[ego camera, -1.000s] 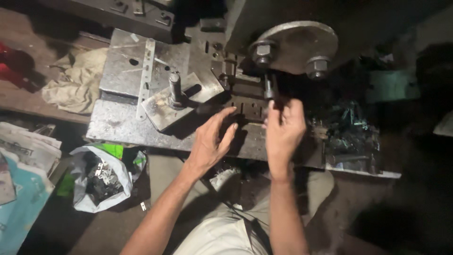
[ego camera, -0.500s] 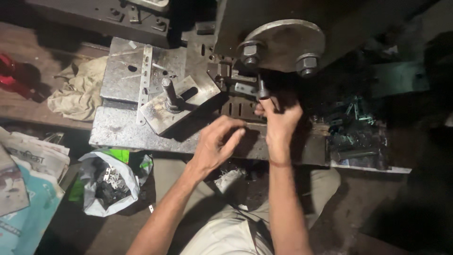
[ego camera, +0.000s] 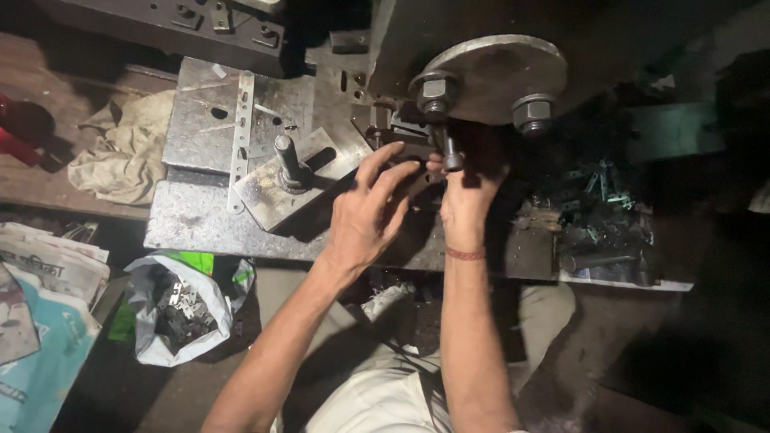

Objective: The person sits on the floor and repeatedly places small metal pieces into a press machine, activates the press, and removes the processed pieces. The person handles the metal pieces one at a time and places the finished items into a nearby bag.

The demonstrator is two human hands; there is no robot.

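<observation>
Two hands work close under the press head: our left hand [ego camera: 365, 216] lies spread, fingers apart and holding nothing, its fingertips [ego camera: 395, 150] reaching onto the dark die block [ego camera: 401, 132] just left of the hanging bolt [ego camera: 449, 152]. Our right hand [ego camera: 465, 192] is bunched upward with thumb and fingers pinched at the lower end of that bolt, though shadow hides how firmly we grip it. The bolt stands upright directly above the right hand's knuckles, just below the round steel disc [ego camera: 497, 72] and between its two big hex nuts [ego camera: 434, 87]. To the left, on the steel bench plate [ego camera: 192, 220], a square plate with an upright pin [ego camera: 285, 160] sits tilted, well apart from both hands. An open plastic bag of small metal parts [ego camera: 180, 309] lies below the bench edge, beside folded newspapers [ego camera: 48, 265].
</observation>
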